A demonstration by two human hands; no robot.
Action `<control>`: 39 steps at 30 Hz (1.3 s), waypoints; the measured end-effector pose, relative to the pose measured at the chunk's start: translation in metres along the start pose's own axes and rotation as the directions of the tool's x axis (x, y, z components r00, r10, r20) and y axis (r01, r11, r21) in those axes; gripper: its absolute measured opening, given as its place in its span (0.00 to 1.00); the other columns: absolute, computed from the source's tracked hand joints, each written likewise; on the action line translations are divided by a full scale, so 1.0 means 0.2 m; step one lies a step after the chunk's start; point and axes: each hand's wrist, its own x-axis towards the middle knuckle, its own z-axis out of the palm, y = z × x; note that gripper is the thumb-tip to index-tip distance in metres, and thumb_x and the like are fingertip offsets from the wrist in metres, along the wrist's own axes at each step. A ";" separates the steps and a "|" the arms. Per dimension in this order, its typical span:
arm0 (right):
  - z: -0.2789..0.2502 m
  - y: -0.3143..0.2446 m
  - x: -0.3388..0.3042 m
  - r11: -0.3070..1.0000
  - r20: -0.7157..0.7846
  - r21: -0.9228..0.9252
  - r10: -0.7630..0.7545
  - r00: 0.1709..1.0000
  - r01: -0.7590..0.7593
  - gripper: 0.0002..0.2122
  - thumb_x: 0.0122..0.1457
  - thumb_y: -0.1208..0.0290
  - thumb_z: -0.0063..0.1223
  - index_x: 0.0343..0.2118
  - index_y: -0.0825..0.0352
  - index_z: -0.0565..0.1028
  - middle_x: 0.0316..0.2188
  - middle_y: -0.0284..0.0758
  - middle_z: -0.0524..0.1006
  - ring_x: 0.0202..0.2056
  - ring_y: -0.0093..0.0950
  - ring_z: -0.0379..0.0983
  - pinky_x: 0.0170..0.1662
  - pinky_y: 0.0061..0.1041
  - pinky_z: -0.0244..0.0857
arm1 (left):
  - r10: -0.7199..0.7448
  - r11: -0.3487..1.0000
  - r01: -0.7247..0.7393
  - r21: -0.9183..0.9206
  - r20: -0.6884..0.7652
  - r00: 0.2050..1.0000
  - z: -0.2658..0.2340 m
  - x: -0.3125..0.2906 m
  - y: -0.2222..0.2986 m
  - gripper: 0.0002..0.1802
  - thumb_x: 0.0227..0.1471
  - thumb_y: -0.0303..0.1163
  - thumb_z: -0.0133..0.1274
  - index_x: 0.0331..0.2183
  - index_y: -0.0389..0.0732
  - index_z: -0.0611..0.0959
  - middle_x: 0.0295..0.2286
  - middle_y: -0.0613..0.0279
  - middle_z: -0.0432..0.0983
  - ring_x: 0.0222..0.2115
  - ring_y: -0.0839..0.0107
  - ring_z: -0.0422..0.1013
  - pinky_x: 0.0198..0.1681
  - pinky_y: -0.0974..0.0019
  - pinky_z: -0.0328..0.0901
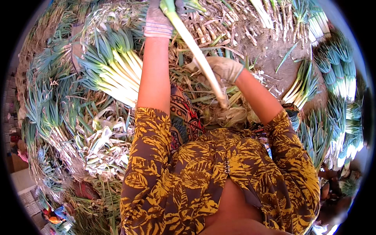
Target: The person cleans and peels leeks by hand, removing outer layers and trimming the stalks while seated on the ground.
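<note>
My left hand (158, 19), in a grey work glove with a striped cuff, reaches far forward, closed around the green upper part of a long green onion (196, 53). Its pale stalk slants down to the right, and the brownish root end points toward my lap. My right hand (225, 68), in a dirty pale glove, is behind the middle of the stalk. Its fingers look bent together and are partly covered by the stalk; what they grip cannot be made out. A heap of cleaned green onions (121, 74) with white stalks lies left of my left forearm.
Peeled skins (103, 141) are piled at the left, beside unpeeled onions (51, 113). More unpeeled stalks (219, 19) lie at the far side. A small bunch (301, 84) rests on the ground at the right, near tied bundles (337, 70). Loose peelings (231, 113) lie before my lap.
</note>
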 end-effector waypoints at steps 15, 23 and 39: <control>-0.47 0.49 -0.26 0.046 -0.357 -0.934 -0.131 0.925 -0.354 0.15 0.63 0.70 0.46 0.52 0.64 0.71 0.38 0.40 0.79 0.31 0.35 0.77 0.42 0.32 0.74 | -0.198 0.963 0.204 -0.178 0.047 0.979 -0.14 0.07 0.18 0.26 0.53 0.54 0.55 0.41 0.42 0.74 0.24 0.66 0.69 0.16 0.77 0.64 0.16 0.78 0.61; 0.12 -0.13 -0.01 0.861 0.127 0.331 -0.446 0.886 0.386 0.27 0.61 0.73 0.50 0.62 0.71 0.56 0.48 0.42 0.74 0.40 0.30 0.78 0.47 0.26 0.74 | -0.199 0.786 0.221 -0.577 0.102 0.975 -0.07 0.04 0.01 0.26 0.53 0.47 0.57 0.45 0.38 0.72 0.32 0.59 0.68 0.27 0.74 0.66 0.18 0.78 0.63; -0.25 0.33 -0.50 0.429 -0.375 -0.881 -0.377 0.847 -0.199 0.18 0.64 0.65 0.48 0.52 0.71 0.73 0.43 0.41 0.79 0.36 0.30 0.78 0.43 0.29 0.72 | 0.061 0.991 -0.070 -0.112 -0.077 0.995 -0.48 0.11 0.13 0.24 0.55 0.51 0.54 0.42 0.41 0.75 0.28 0.63 0.72 0.24 0.72 0.67 0.24 0.72 0.65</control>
